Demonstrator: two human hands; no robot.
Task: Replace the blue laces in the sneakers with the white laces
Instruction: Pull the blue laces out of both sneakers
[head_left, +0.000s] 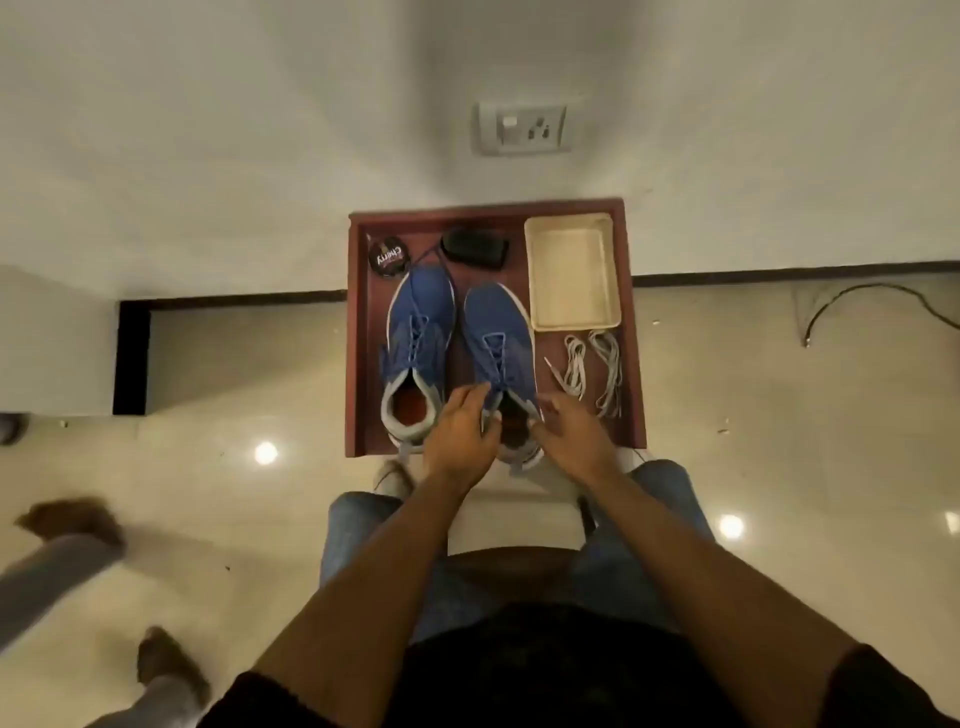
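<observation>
Two blue sneakers stand side by side on a reddish wooden tray (358, 364), toes away from me. The left sneaker (418, 332) has a loose blue lace trailing past its toe. The right sneaker (498, 338) is still laced in blue. My left hand (460, 431) pinches the blue lace at the top of the right sneaker's tongue. My right hand (569, 431) grips the right side of that sneaker's collar. Two bundled white laces (592, 371) lie on the tray to the right of the sneakers.
A cream plastic tray (574, 223) sits at the back right of the wooden tray. A round polish tin (387, 257) and a black brush (474, 249) sit at the back left. Another person's feet (72, 519) are on the floor at left. A cable (862, 301) lies at right.
</observation>
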